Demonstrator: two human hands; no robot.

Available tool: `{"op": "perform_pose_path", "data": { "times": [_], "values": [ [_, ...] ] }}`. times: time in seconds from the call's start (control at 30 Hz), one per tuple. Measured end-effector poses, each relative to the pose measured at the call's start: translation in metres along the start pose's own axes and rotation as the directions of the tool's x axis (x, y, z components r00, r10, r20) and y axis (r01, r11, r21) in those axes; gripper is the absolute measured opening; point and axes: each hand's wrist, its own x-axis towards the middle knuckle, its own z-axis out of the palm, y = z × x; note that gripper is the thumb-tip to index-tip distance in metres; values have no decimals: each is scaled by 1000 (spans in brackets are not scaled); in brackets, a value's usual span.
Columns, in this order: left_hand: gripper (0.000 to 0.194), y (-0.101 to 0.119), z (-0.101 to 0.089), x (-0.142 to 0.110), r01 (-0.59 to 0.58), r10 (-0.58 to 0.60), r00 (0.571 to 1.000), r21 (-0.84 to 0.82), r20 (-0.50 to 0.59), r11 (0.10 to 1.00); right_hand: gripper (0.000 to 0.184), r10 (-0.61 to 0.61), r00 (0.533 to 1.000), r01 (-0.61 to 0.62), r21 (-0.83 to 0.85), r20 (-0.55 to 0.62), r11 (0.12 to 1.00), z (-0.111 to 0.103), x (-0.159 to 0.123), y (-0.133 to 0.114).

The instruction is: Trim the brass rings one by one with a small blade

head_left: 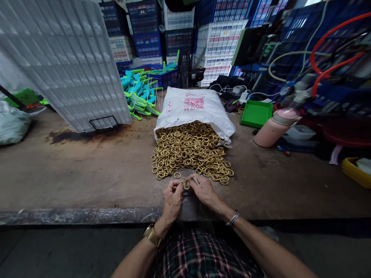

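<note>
The rings (186, 149) are showing a metallic, brassy finish; the sack (183, 101) is looking like matt woven plastic. The counter (119, 171) is appearing wooden and dull, its scuffed front edge looking rough. The tray (256, 113) is showing smooth plastic.

Dim, cool indoor light falls on the brown wooden tabletop (97, 172); beyond its far right side, a pale patch glares white. Below its near edge, the floor sinks into shadow. Things along its left and right ends look stretched and smeared, and fine detail is soft.
</note>
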Motion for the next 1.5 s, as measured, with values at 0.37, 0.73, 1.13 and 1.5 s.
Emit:
{"op": "perform_pose_path", "data": {
  "times": [0.37,0.73,1.13,1.5],
  "values": [
    [28,0,-6,-4,67,-70,982,23,175,998,20,-24,999,21,87,33,996,11,6,8],
    [36,-4,-11,-7,261,-197,942,-224,273,939,22,-72,997,77,-146,38,986,5,2,1],
    [36,-12,-12,-8,156,-120,970,-161,214,974,30,-96,952,241,-515,292,822,9,-12,8],
    [35,-1,-13,-14,125,-83,960,-148,267,981,25,14,962,153,-586,271,796,5,1,5]
  ]
}}
